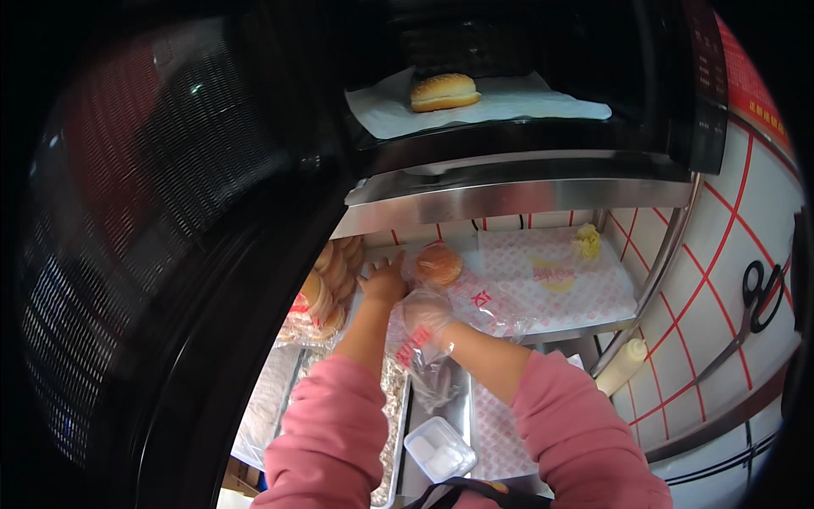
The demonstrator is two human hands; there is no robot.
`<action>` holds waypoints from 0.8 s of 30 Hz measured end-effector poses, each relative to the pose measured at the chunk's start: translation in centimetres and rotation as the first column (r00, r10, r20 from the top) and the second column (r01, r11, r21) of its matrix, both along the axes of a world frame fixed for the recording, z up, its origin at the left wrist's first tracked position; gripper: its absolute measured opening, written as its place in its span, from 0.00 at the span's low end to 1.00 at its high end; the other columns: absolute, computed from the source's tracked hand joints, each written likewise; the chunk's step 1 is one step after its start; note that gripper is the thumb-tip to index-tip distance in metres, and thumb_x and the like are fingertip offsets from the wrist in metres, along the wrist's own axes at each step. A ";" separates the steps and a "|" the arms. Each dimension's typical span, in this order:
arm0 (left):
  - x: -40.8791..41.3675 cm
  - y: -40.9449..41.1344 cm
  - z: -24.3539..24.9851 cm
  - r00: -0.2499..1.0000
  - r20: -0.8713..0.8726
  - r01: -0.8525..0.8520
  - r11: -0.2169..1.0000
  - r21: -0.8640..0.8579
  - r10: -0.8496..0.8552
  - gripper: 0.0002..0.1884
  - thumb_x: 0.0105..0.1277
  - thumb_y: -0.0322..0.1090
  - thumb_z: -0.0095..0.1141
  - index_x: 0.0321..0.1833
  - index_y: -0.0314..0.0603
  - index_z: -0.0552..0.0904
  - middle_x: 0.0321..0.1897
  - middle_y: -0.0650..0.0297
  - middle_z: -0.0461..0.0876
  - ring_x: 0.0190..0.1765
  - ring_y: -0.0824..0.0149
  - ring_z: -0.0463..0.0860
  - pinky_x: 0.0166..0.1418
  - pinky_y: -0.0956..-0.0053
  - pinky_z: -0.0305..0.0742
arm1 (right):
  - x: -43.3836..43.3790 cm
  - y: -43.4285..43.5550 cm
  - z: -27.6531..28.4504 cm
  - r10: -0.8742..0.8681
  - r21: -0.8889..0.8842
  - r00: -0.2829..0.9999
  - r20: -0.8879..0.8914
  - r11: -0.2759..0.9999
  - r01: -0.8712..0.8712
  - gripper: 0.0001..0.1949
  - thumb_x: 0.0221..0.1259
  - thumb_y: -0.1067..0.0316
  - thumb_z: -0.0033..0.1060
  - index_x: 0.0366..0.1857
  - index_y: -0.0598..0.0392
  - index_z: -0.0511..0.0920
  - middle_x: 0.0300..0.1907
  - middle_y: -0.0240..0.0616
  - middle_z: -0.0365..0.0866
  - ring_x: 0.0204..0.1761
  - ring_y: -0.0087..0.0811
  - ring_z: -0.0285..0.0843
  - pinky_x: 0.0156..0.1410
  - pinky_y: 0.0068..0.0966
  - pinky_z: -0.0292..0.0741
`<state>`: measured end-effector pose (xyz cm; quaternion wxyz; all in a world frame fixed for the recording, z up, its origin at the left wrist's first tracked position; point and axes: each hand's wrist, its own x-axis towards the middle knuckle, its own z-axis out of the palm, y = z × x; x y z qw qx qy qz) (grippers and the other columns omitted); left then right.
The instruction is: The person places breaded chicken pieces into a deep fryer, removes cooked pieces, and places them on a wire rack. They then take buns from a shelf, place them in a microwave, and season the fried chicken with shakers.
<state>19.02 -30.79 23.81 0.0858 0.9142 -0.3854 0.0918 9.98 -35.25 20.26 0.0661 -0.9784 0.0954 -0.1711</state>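
My left hand [383,281] is bare, its fingers spread over the shelf between bagged buns [327,289] and a single round bun [439,264]. That bun lies in a clear plastic bag [486,299] with red print. Right beside it is my right hand [427,312], covered by thin clear plastic that hangs loose around the wrist. Its fingers are mostly hidden, so I cannot tell whether it grips anything. Above both hands, a split bun [445,93] sits on white paper [521,105] inside the microwave oven.
The black microwave door [210,267] stands wide at the left. Patterned paper [553,273] on the shelf bears a lettuce piece [586,242]. Below are a plastic tub [440,449] of white contents and a foil-lined tray [395,407]. Scissors [744,318] and a squeeze bottle [623,367] are right.
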 end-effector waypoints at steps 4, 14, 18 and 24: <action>3.6 0.1 -3.9 0.989 -0.108 0.068 0.959 -0.276 -0.102 0.14 0.57 0.40 0.52 0.45 0.46 0.76 0.46 0.51 0.75 0.50 0.50 0.74 0.52 0.55 0.67 | 0.7 0.3 -0.9 -0.245 -0.122 0.849 0.469 0.934 0.337 0.13 0.52 0.65 0.47 0.39 0.55 0.77 0.43 0.41 0.77 0.44 0.40 0.74 0.52 0.34 0.69; 2.0 0.5 -2.0 0.910 -0.200 0.169 0.766 -0.620 -0.363 0.16 0.61 0.44 0.44 0.35 0.37 0.79 0.34 0.44 0.78 0.39 0.44 0.77 0.40 0.59 0.71 | -0.2 -5.3 1.7 0.102 0.382 0.944 0.313 0.897 -0.224 0.15 0.52 0.62 0.51 0.46 0.51 0.74 0.48 0.39 0.75 0.49 0.39 0.73 0.54 0.29 0.69; 6.7 -0.1 -3.7 0.921 0.081 0.378 0.823 -0.423 -0.381 0.18 0.62 0.45 0.44 0.36 0.36 0.80 0.35 0.42 0.77 0.40 0.43 0.76 0.40 0.56 0.72 | -2.8 -4.9 2.2 0.125 0.323 0.923 0.365 0.912 -0.251 0.21 0.50 0.69 0.56 0.51 0.52 0.70 0.49 0.40 0.75 0.49 0.35 0.74 0.52 0.28 0.71; 17.9 0.2 -5.8 0.859 0.511 0.092 0.975 -0.203 0.026 0.12 0.62 0.35 0.44 0.45 0.39 0.73 0.43 0.55 0.78 0.43 0.52 0.78 0.42 0.65 0.73 | -10.1 -2.7 8.2 -0.084 0.846 0.849 0.522 -0.076 -0.527 0.23 0.54 0.73 0.52 0.56 0.58 0.64 0.52 0.41 0.70 0.54 0.30 0.69 0.57 0.28 0.70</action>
